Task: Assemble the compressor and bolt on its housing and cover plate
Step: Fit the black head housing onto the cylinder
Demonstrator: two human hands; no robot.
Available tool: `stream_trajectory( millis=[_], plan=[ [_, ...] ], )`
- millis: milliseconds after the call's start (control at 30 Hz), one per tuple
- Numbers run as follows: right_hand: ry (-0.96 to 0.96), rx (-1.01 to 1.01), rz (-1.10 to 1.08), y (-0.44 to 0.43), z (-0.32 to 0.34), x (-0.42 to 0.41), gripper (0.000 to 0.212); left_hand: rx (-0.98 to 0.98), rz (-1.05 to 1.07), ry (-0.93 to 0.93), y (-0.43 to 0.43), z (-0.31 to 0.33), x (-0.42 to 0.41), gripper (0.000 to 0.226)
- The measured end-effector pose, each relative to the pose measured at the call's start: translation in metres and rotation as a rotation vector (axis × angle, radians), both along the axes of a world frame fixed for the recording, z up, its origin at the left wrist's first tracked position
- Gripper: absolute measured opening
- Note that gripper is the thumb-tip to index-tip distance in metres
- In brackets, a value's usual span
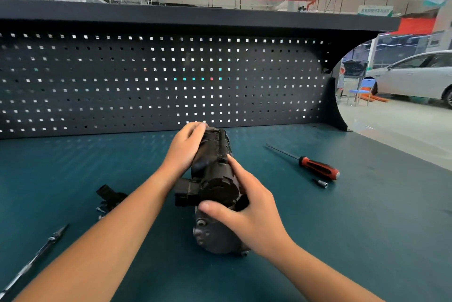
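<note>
A dark, greasy compressor body (212,167) is held above the teal bench, its long axis pointing away from me. My left hand (186,146) grips its far end, fingers curled over the top. My right hand (247,206) wraps the near end, thumb across the round front face and fingers along the right side. Under that hand a grey metal housing part (215,237) with bolt heads rests on the bench. A black connector block (186,193) sticks out from the body's left side.
A red-and-black screwdriver (318,167) and a small socket (322,183) lie to the right. A black bracket with loose bolts (110,197) sits left of my forearm. A long ratchet bar (36,255) lies at the lower left. A black pegboard (159,81) backs the bench.
</note>
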State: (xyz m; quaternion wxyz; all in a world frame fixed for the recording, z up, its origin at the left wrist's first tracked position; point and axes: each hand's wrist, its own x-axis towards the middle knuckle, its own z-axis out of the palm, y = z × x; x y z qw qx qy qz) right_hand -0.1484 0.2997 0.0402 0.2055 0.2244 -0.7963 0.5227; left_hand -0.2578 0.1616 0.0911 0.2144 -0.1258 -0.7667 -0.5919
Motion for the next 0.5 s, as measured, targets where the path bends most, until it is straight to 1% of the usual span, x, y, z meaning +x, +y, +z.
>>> stream_trajectory(
  millis=[133, 167, 333, 500],
  plan=[
    [-0.016, -0.144, 0.036, 0.006, -0.001, 0.002, 0.061, 0.064, -0.028, 0.022, 0.005, -0.002, 0.003, 0.02],
    [-0.028, -0.169, 0.045, 0.007, -0.002, 0.002, 0.058, 0.075, -0.022, 0.024, 0.006, -0.002, 0.002, 0.02],
    [-0.012, -0.196, 0.029, 0.009, -0.002, 0.0, 0.05, 0.09, 0.049, 0.058, 0.011, 0.001, -0.002, 0.029],
    [0.039, -0.123, 0.008, 0.01, 0.002, -0.002, 0.051, 0.183, 0.076, 0.078, 0.012, -0.002, -0.003, 0.035]
  ],
)
